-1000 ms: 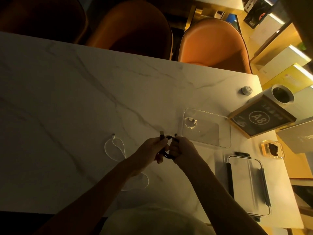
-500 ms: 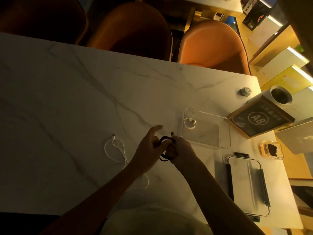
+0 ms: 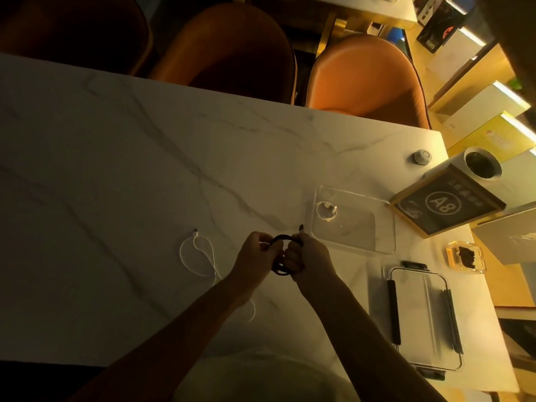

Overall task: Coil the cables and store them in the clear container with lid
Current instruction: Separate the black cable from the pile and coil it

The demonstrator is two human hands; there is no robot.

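A black cable (image 3: pixel 280 239), wound into a small coil, sits between both hands above the marble table (image 3: pixel 116 169). My left hand (image 3: pixel 255 250) grips the coil's left side. My right hand (image 3: pixel 310 253) grips its right side, and one plug end sticks up past its fingers. The clear container (image 3: pixel 385 227) lies open just right of my hands with a small coiled white cable (image 3: pixel 326 210) in its left end. A loose white cable (image 3: pixel 200 250) lies uncoiled on the table to the left of my left hand. The clear lid (image 3: pixel 420 317) with black clips rests nearer, at the right.
A framed black "A8" sign (image 3: pixel 446 203) and a white cup (image 3: pixel 483 163) stand at the far right. A small amber box (image 3: pixel 465 256) and a round knob (image 3: pixel 422 156) lie near the right edge. Orange chairs (image 3: pixel 365 76) line the far side.
My left hand, whose fingers were spread half a second ago, has closed on the black coil again. The coil stays between both hands.
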